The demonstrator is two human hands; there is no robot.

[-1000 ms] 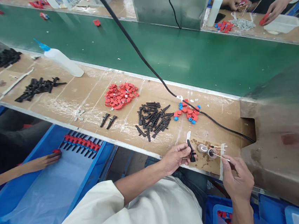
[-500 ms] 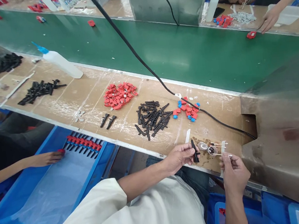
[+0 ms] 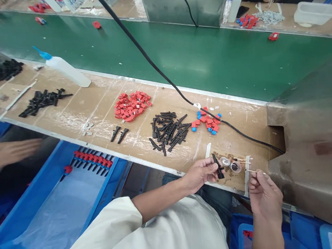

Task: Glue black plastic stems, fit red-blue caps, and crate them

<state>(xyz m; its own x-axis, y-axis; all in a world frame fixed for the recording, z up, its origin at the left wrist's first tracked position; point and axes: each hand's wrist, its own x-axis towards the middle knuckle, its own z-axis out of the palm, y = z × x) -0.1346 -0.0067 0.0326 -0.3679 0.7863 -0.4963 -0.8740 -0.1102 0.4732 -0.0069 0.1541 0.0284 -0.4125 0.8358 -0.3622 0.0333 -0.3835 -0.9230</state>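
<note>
1. Pinching the black part (image 3: 218, 167) between thumb and fingers, the left hand (image 3: 199, 175) is clamped on it; its narrow end points up and away from the body.
2. The right hand's (image 3: 266, 195) thumb and forefinger are together on a thin stick (image 3: 254, 171); its far tip sits apart from the black part — whether it is wet, I cannot tell.
3. Between the two sets of fingertips, slightly beyond them, lie a round pot (image 3: 235, 167) with dark contents and a clear disc (image 3: 225, 161); more sticks (image 3: 244, 160) lie just past the pot.
4. For good handling, I would grip the stick lightly near its end, take little of the dark stuff, and wipe any excess on the pot's rim; a steady left pinch, clear of the face being touched, should limit smears.
5. Outward from the left fingers, the cardboard surface (image 3: 99, 103) bears a heap of black parts (image 3: 170, 131), red-and-blue pieces (image 3: 208, 124) straight beyond, and a red heap (image 3: 131, 106) farther left; a black cable (image 3: 151, 63) crosses over.
6. Well past the fingers runs a green belt (image 3: 195, 63); a steel housing (image 3: 313, 157) stands to their right — and far left, a co-worker's hand (image 3: 18, 150) is near a blue tray (image 3: 6, 234).
</note>
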